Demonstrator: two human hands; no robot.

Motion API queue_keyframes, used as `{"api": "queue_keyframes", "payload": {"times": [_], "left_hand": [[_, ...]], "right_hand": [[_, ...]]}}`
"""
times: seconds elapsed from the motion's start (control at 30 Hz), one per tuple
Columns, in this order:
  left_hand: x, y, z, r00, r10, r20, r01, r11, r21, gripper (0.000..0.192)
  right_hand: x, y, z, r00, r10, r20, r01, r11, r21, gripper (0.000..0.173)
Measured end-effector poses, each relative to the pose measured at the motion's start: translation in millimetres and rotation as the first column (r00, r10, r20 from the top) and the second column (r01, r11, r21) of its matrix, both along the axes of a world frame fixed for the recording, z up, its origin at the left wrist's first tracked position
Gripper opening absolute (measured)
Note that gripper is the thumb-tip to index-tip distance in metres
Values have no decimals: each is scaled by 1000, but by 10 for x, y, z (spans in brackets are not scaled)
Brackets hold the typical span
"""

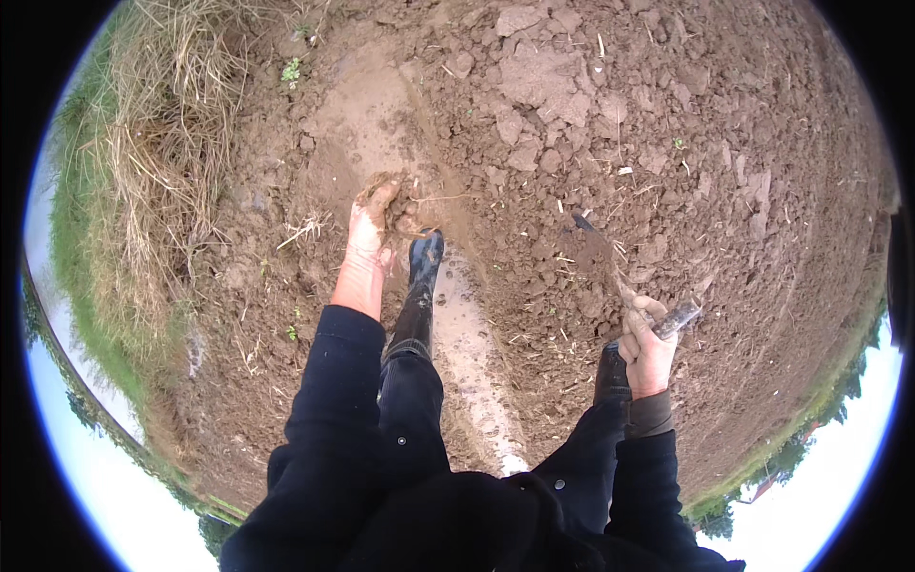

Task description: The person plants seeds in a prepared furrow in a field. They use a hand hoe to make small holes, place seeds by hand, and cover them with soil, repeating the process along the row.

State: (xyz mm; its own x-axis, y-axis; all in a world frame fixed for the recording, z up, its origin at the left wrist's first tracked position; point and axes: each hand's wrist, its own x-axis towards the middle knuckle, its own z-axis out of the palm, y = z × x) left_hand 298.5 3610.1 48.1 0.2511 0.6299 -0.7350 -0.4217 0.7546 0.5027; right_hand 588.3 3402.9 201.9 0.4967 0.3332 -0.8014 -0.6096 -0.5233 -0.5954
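My left hand, coated in wet mud, is closed around a clump of mud with thin roots or stalks hanging from it. It is over the edge of a muddy water furrow, just beyond the toe of a black rubber boot. On the right, my right hand grips the short cylindrical handle of a muddy hand tool. The tool's thin shaft runs up and left to a dark tip against the soil; its exact kind cannot be told.
Lumpy brown soil spreads on both sides of the furrow. Dry straw and grass lie along the left, with green grass and water beyond. A second boot stands at the right. Large clods lie ahead.
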Motion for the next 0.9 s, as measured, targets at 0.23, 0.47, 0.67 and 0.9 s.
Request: {"api": "queue_keyframes", "payload": {"times": [0.23,0.47,0.67,0.9], "left_hand": [[-804,-179,1308,985,-26,-169,34,998,48,27],[-2510,-280,1741,874,274,-402,-247,962,119,17],[-2262,-247,2866,872,334,-358,-306,942,135,17],[-2005,354,3529,971,151,-184,-83,939,334,21]], "right_hand": [[129,-262,1190,991,14,132,-21,998,54,17],[485,-796,2253,917,-194,348,126,970,210,15],[600,-1625,2932,719,-323,616,290,944,156,20],[454,-3708,2540,514,-397,760,611,792,0,24]]}}
